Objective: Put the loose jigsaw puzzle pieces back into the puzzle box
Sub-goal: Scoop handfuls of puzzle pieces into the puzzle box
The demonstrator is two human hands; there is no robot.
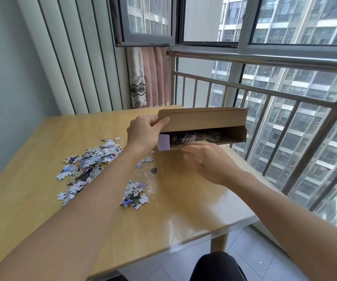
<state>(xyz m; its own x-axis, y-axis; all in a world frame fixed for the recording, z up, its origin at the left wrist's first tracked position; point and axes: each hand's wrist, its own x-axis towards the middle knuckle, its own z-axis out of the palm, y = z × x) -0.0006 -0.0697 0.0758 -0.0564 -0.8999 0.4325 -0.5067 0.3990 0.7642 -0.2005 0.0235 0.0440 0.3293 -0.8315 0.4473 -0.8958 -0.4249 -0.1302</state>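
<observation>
Part of the puzzle is boxed; I judge most of it is still out on the worktop.

From my remote seat, the wooden worktop (183, 209) fills the view, set beside a railed window. Above its far side I have the cardboard puzzle box (204, 122) raised and tipped so its opening faces me, with some pieces lying inside. My left hand (143, 132) grips the box's left end, thumb curled over the raised flap. My right hand (208, 161) sits just below the opening, fingers relaxed and spread, holding nothing I can make out. The large pile of loose pieces (88, 165) lies at left, a smaller cluster (135, 194) nearer me, and a few strays (153, 170) between.
</observation>
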